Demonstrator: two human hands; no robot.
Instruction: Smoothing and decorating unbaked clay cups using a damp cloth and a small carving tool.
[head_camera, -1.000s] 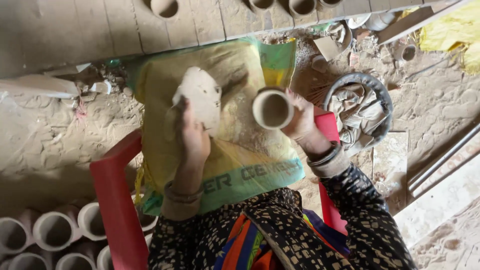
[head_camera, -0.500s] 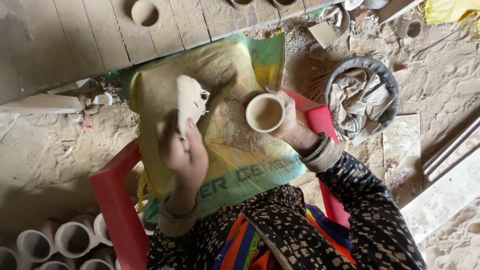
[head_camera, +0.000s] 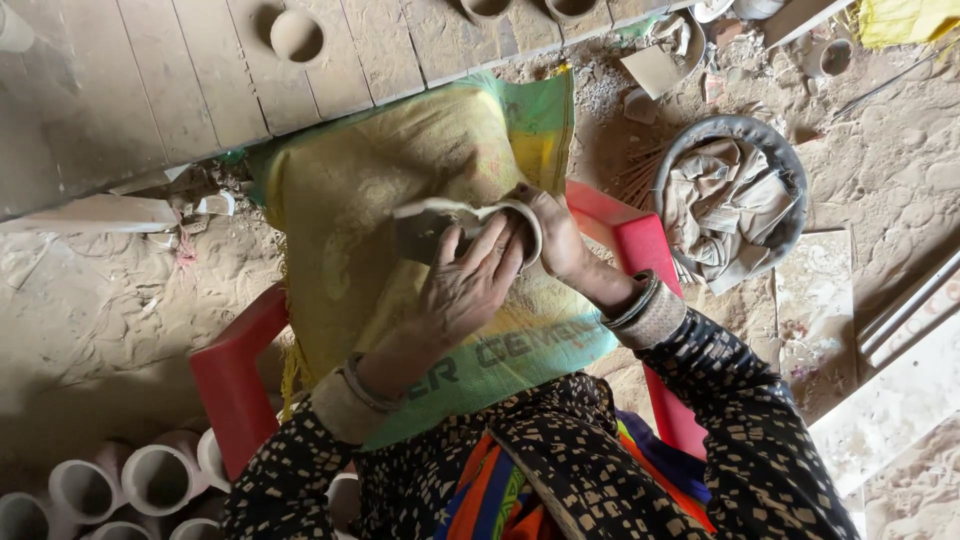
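Note:
My right hand (head_camera: 558, 240) holds a small clay cup (head_camera: 528, 226) by its side, with the rim turned toward my left hand. My left hand (head_camera: 468, 285) presses a pale, worn cloth pad (head_camera: 425, 222) against the cup's mouth and side. Both hands meet over a yellow and green woven sack (head_camera: 400, 190) spread across my lap. I sit in a red plastic chair (head_camera: 232, 375), whose arms show on either side. My sleeves are dark with pale specks.
A grey round basin (head_camera: 790, 175) with crumpled cloth stands at the right on the sandy ground. Wooden planks (head_camera: 150, 90) at the top carry clay cups (head_camera: 297, 35). Several pale clay cups (head_camera: 155, 478) lie at the lower left. Boards lean at the right edge.
My hands have come together: the left hand brought the cloth pad rightward onto the cup, and the cup has turned so its mouth faces the pad rather than the camera.

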